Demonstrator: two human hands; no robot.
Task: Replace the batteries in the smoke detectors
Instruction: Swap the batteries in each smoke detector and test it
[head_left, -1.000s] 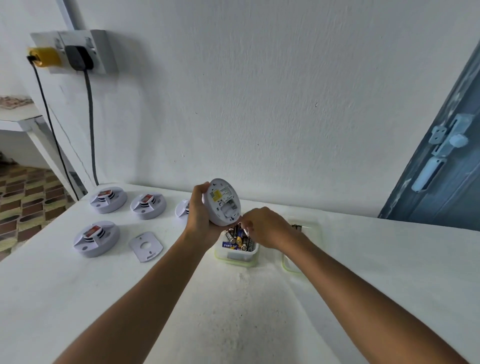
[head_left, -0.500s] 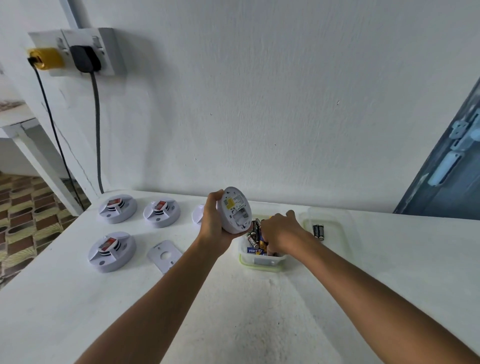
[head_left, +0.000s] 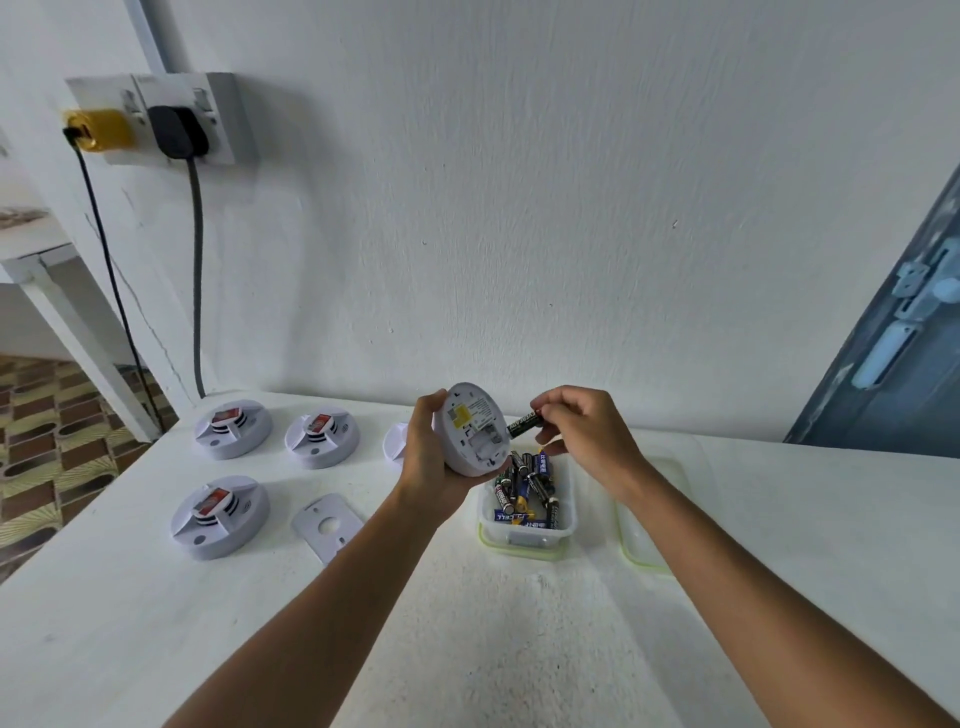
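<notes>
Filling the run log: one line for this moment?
left hand grips smoke detector | right hand pinches battery | battery box below

Counts, head view. Detectors: five in all. Three sat face-up on the table at 9 o'clock (head_left: 233, 428), (head_left: 322, 439), (head_left: 220, 515); one lay mostly hidden behind the left hand (head_left: 429, 457) (head_left: 393, 440); one was held (head_left: 471, 436). Mounting plate: one (head_left: 327, 526). Tubs: one (head_left: 527, 525), with a heap of batteries (head_left: 525, 486) too tangled to count. Lid: one, at 3 o'clock (head_left: 640, 535). Loose battery: one (head_left: 523, 422), pinched in the right hand (head_left: 587, 434). Hands: two. Wall plugs: two, yellow (head_left: 98, 130) and black (head_left: 176, 132).
</notes>
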